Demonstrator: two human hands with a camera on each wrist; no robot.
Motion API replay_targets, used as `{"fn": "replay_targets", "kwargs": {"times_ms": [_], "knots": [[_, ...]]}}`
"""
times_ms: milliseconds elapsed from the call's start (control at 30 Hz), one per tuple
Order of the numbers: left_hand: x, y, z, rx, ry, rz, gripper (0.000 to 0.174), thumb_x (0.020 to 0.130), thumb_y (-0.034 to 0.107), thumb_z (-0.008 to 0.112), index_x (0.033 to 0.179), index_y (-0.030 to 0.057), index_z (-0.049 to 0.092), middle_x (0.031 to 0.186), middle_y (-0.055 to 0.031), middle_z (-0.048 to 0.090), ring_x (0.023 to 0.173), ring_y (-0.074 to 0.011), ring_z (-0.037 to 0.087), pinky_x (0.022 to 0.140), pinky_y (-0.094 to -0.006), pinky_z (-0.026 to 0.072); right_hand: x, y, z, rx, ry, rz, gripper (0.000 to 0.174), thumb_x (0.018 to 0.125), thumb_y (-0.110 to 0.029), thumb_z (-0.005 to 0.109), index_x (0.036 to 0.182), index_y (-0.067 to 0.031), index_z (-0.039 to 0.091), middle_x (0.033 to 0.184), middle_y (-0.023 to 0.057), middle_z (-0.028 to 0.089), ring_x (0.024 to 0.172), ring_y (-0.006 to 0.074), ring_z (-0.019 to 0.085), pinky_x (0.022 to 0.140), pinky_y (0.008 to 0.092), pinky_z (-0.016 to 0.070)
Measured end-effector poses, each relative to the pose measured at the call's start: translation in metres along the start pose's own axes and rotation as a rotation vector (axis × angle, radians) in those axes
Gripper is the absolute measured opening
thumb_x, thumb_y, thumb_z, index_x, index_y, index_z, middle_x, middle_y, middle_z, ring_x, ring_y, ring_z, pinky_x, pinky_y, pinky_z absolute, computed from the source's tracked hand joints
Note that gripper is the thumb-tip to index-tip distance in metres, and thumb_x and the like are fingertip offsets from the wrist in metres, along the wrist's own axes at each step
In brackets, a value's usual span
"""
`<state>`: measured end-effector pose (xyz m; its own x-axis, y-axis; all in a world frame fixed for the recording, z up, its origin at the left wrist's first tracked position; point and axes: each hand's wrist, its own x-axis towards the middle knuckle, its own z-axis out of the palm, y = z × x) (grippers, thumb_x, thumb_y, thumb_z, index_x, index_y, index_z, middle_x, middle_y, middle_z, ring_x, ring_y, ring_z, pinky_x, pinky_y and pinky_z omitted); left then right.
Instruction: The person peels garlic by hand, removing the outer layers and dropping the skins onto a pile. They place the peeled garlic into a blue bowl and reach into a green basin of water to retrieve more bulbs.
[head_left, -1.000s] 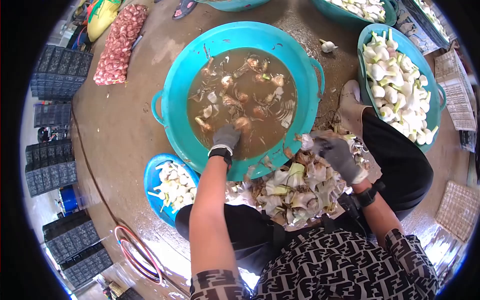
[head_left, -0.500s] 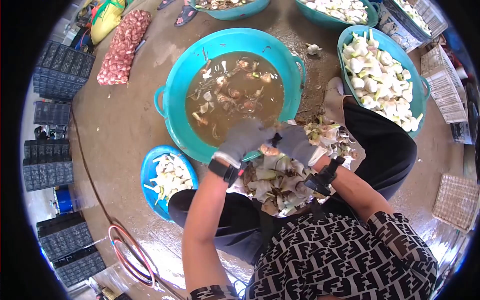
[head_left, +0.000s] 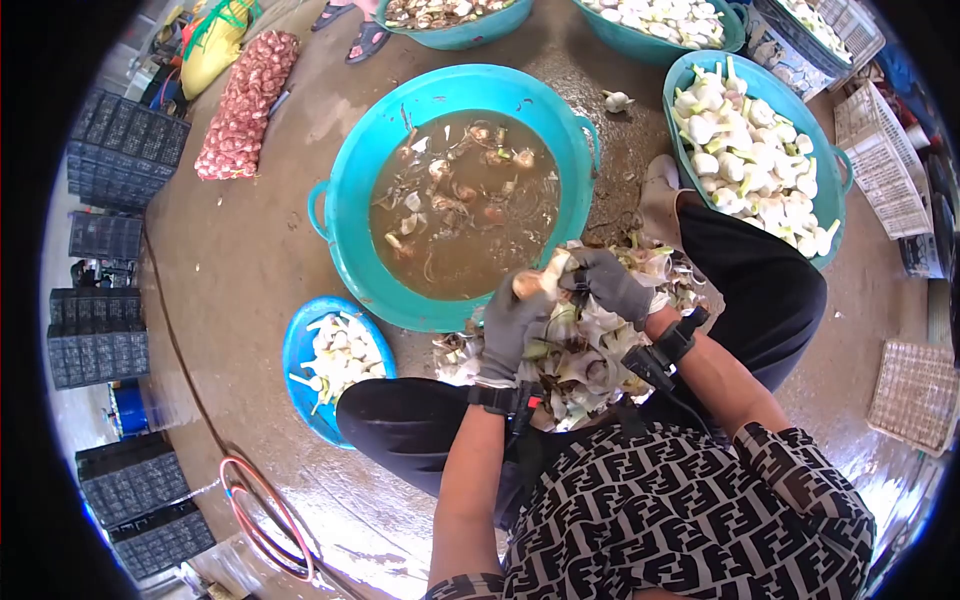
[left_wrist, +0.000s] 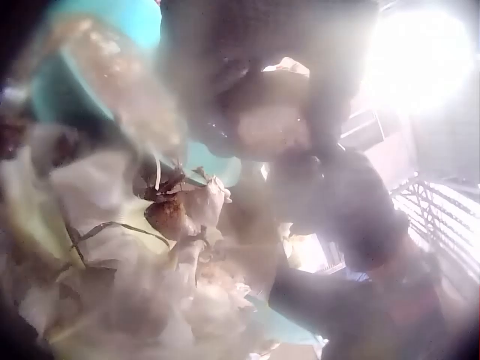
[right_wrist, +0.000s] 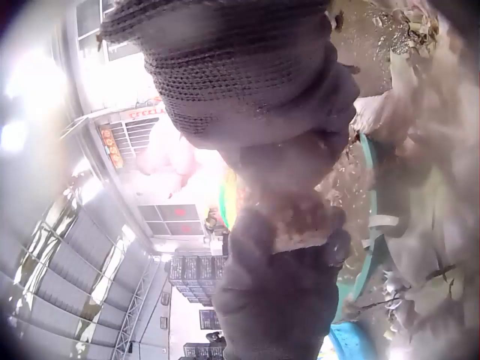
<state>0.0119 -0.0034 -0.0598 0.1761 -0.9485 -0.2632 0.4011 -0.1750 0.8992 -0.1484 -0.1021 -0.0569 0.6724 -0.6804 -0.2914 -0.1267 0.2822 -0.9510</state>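
Note:
Both hands wear grey gloves and meet over a heap of stripped garlic skins [head_left: 590, 365] in the person's lap area. The left hand [head_left: 512, 332] grips a garlic bulb [head_left: 528, 285], brownish at its root end, with a pale stem pointing right. At the stem side, the right hand [head_left: 618, 288] pinches the garlic with curled fingers. In the right wrist view the bulb [right_wrist: 296, 217] sits between the two gloves, partly hidden. Just beyond the hands stands a turquoise tub [head_left: 350, 265] of murky water with several unpeeled bulbs floating in it.
A blue basin [head_left: 290, 350] of white garlic stands to the left. At the right is a turquoise tub [head_left: 838, 200] heaped with cleaned bulbs. A red net sack [head_left: 245, 110], a coiled hose [head_left: 240, 500], a wicker basket [head_left: 912, 398] and stacked black crates [head_left: 95, 340] stand around.
The left hand has come out of the tub's water with a garlic bulb and moved back over the skins. The right hand has moved left from the heap's right side to meet it.

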Motion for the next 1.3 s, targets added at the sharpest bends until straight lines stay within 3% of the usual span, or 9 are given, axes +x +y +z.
{"fn": "replay_targets", "kwargs": {"times_ms": [133, 300, 500, 700, 867, 1067, 1167, 1200, 1300], "knots": [[0.004, -0.012, -0.006, -0.300, -0.017, -0.119, 0.040, 0.088, 0.031, 0.048, 0.117, 0.0038, 0.048, 0.109, -0.0097, 0.056, 0.094, -0.0180, 0.058, 0.071, -0.0298, 0.0506, 0.000, 0.003, -0.002, -0.225, 0.024, 0.097, 0.023, 0.078, -0.019, 0.065, 0.089, 0.0009, 0.060, 0.066, 0.0017, 0.056, 0.058, 0.0075, 0.051, 0.053, 0.0252, 0.0420], [0.001, -0.002, -0.002, -0.144, -0.044, -0.046, 0.044, 0.084, 0.022, 0.056, 0.123, 0.0028, 0.044, 0.114, -0.0107, 0.053, 0.101, -0.0171, 0.054, 0.082, -0.0305, 0.0479, 0.011, 0.035, 0.002, -0.399, 0.189, -0.285, 0.030, 0.078, -0.025, 0.065, 0.093, 0.0001, 0.059, 0.070, 0.0032, 0.059, 0.059, 0.0099, 0.054, 0.053, 0.0267, 0.0432], [-0.001, -0.010, 0.013, 0.185, 0.101, 0.246, 0.051, 0.079, 0.005, 0.058, 0.126, -0.0010, 0.039, 0.113, -0.0111, 0.051, 0.103, -0.0168, 0.051, 0.085, -0.0284, 0.0469, -0.005, -0.011, 0.017, -0.047, 0.155, 0.083, 0.024, 0.084, -0.024, 0.058, 0.091, -0.0012, 0.058, 0.071, 0.0003, 0.056, 0.061, 0.0076, 0.050, 0.056, 0.0235, 0.0421], [0.007, -0.011, -0.004, -0.390, 0.030, -0.156, 0.038, 0.089, 0.031, 0.046, 0.117, 0.0058, 0.048, 0.110, -0.0093, 0.055, 0.092, -0.0188, 0.058, 0.072, -0.0284, 0.0521, 0.003, 0.020, 0.009, -0.372, 0.101, -0.144, 0.027, 0.080, -0.025, 0.060, 0.094, -0.0020, 0.060, 0.075, 0.0091, 0.060, 0.064, 0.0214, 0.058, 0.060, 0.0320, 0.0462], [0.010, -0.007, -0.010, -0.203, 0.050, -0.281, 0.041, 0.090, 0.043, 0.045, 0.110, 0.0082, 0.053, 0.088, -0.0055, 0.061, 0.066, -0.0131, 0.059, 0.047, -0.0242, 0.0479, 0.012, 0.037, 0.000, -0.744, 0.167, -0.408, 0.034, 0.077, -0.036, 0.061, 0.090, -0.0048, 0.063, 0.083, 0.0172, 0.061, 0.077, 0.0352, 0.058, 0.069, 0.0399, 0.0467], [-0.005, 0.001, 0.016, 0.358, 0.258, 0.035, 0.040, 0.090, 0.043, 0.046, 0.105, 0.0072, 0.054, 0.072, -0.0029, 0.056, 0.046, -0.0085, 0.048, 0.040, -0.0198, 0.0378, 0.004, 0.035, -0.001, -0.478, 0.122, -0.158, 0.021, 0.079, -0.022, 0.061, 0.090, -0.0034, 0.064, 0.081, 0.0143, 0.062, 0.078, 0.0223, 0.060, 0.071, 0.0316, 0.0462], [-0.004, 0.002, -0.004, -0.019, 0.066, -0.231, 0.044, 0.090, 0.047, 0.042, 0.108, 0.0083, 0.053, 0.067, -0.0010, 0.054, 0.045, -0.0085, 0.045, 0.038, -0.0204, 0.0334, -0.015, 0.001, -0.006, -0.647, 0.058, -0.609, 0.013, 0.081, -0.011, 0.059, 0.089, -0.0016, 0.063, 0.078, 0.0099, 0.062, 0.074, 0.0115, 0.056, 0.069, 0.0275, 0.0451], [-0.004, 0.011, -0.008, -0.307, -0.120, -0.297, 0.048, 0.089, 0.052, 0.040, 0.110, 0.0098, 0.053, 0.064, 0.0000, 0.051, 0.044, -0.0087, 0.042, 0.037, -0.0206, 0.0293, -0.018, -0.007, -0.003, -0.320, -0.036, -0.330, 0.011, 0.082, -0.007, 0.056, 0.088, -0.0001, 0.063, 0.080, 0.0066, 0.061, 0.075, 0.0082, 0.053, 0.069, 0.0261, 0.0444], [-0.002, 0.005, -0.010, -0.225, -0.049, -0.245, 0.050, 0.088, 0.051, 0.044, 0.113, 0.0085, 0.052, 0.072, -0.0009, 0.055, 0.050, -0.0097, 0.046, 0.041, -0.0232, 0.0347, -0.032, -0.030, 0.009, -0.143, -0.002, -0.316, 0.014, 0.082, -0.007, 0.055, 0.091, 0.0015, 0.062, 0.085, 0.0031, 0.062, 0.075, 0.0084, 0.053, 0.070, 0.0248, 0.0439]]}}
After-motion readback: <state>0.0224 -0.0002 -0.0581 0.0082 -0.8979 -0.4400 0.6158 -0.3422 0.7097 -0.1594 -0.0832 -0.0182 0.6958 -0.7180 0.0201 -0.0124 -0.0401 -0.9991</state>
